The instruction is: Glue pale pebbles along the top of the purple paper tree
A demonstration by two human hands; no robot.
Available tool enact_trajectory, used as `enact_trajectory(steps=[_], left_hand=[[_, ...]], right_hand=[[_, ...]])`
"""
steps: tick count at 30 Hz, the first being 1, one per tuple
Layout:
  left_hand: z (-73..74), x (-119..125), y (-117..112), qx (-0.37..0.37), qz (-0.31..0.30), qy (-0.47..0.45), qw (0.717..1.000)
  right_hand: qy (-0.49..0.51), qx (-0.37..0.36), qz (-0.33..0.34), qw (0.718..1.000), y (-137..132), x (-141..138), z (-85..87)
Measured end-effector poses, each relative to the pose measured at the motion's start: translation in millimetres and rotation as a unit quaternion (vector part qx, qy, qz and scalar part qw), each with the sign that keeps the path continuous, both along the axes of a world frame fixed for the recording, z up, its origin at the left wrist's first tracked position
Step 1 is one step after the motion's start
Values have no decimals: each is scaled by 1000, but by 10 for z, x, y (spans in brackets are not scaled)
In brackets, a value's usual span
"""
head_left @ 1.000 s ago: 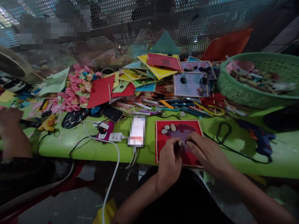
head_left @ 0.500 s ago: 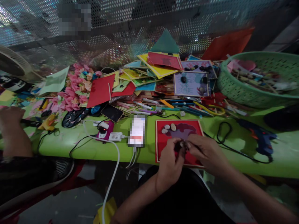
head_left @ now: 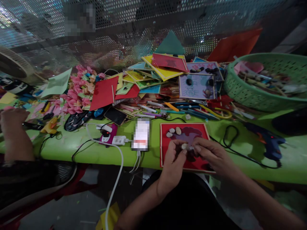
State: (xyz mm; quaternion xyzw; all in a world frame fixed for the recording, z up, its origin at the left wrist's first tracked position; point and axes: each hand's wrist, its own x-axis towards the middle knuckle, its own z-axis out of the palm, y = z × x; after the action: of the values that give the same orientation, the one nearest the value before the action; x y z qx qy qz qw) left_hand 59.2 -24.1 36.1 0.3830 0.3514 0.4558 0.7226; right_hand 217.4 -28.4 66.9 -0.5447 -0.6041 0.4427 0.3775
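Observation:
A red card [head_left: 200, 129] with a purple shape lies on the green table [head_left: 91, 151] in front of me. Two pale pebbles [head_left: 174, 131] sit on its upper left. My left hand [head_left: 173, 163] pinches a small pale pebble [head_left: 184, 146] over the card's middle. My right hand [head_left: 212, 155] meets it from the right, fingertips pinched against the same pebble; whether it holds anything itself is hidden.
A phone [head_left: 141, 134] on a white cable lies left of the card. A blue glue gun [head_left: 268, 140] with a black cord lies to the right. Behind are stacked cards [head_left: 196, 84], pens, a green basket [head_left: 263, 92]. Another person's hand [head_left: 11, 119] rests at far left.
Both hands have lifted slightly off the card and closed together around the small pebble. The other person's hand barely shifted.

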Motion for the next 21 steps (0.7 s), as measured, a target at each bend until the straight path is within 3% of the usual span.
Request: enact_trajectory(steps=[9, 14, 17, 21], left_hand=[[40, 9, 15, -23, 31, 4, 999], [-24, -54, 91, -24, 73, 21, 997], [-56, -113, 132, -32, 70, 5, 997], [-44, -185, 152, -31, 45, -25, 998]], right_hand=[[127, -45, -3, 991, -45, 83, -181], [203, -70, -80, 973, -158, 187, -99], [135, -45, -83, 986, -249, 348, 40], [-67, 31, -79, 994, -456, 667, 111]])
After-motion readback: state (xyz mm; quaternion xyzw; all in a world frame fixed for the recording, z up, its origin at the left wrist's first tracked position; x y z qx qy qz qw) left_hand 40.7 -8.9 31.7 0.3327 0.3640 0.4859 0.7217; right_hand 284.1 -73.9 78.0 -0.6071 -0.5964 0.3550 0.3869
